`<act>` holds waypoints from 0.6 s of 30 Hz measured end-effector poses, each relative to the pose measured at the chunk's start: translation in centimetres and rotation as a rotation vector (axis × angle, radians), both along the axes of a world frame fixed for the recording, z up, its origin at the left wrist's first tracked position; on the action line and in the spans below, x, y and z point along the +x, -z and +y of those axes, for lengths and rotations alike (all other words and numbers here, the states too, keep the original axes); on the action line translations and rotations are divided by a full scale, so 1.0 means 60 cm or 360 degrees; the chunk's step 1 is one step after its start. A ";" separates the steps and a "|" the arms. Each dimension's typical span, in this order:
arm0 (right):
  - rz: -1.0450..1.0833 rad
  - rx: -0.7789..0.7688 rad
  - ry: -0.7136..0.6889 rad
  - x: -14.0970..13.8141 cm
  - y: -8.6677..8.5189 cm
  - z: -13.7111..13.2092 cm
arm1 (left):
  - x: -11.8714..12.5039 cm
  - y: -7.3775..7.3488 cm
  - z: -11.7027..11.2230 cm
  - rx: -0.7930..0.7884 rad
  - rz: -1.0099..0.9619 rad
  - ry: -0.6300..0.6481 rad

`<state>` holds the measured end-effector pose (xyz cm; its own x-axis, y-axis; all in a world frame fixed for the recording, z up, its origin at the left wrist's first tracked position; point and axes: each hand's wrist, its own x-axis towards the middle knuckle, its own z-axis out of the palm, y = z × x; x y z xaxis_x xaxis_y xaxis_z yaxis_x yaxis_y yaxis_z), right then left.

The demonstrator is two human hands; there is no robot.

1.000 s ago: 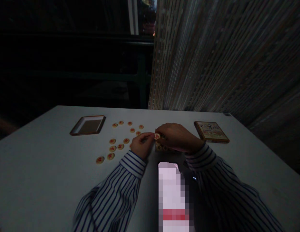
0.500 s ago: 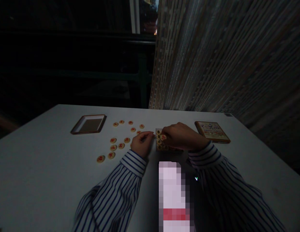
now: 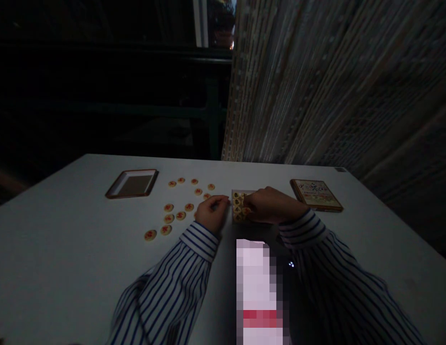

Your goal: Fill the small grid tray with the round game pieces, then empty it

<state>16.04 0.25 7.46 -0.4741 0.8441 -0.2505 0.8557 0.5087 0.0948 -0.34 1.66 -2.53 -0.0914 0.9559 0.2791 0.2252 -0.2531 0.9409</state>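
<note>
A clear box (image 3: 233, 215) holds rows of round wooden Chinese chess pieces, those in its left part marked with dark characters. Over it, my right hand (image 3: 273, 205) is closed in a pinch on a Chinese chess piece (image 3: 246, 211) with a red character, low among the others. My hand covers the box's right part. Just left of the box is my left hand (image 3: 210, 214), its fingers curled and the tips near the box's left side. Whether anything is between them is hidden. Several red-marked Chinese chess pieces (image 3: 180, 215) lie loose to its left, some partly behind it.
An open, shallow tray-like lid (image 3: 149, 191) rests at the white table's (image 3: 82, 249) far left. On the right is a flat decorated box (image 3: 317, 194) with writing. A string curtain (image 3: 273, 96) hangs behind the table. A blurred-out pale object (image 3: 258, 282) is at the near edge.
My right hand has lowered the red-marked Chinese chess piece and shifted it slightly right within the box, uncovering more dark-marked pieces. My left hand stays almost in place.
</note>
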 end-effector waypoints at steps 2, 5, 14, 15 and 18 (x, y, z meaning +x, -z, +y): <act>0.0023 -0.0003 -0.0026 0.001 0.003 0.001 | 0.001 -0.001 -0.001 -0.0002 0.0009 -0.0003; 0.0032 0.0006 -0.0043 0.005 0.010 0.003 | 0.002 0.000 -0.001 -0.0004 0.0008 -0.0022; 0.0045 -0.0010 -0.0100 0.011 0.019 0.008 | 0.004 0.008 0.002 -0.0017 -0.0025 -0.0026; 0.0050 -0.0015 -0.0111 0.012 0.019 0.008 | 0.005 0.008 0.002 -0.0010 -0.0027 -0.0040; 0.0075 -0.0023 -0.0111 0.013 0.021 0.008 | 0.006 0.008 0.001 -0.0001 -0.0026 -0.0059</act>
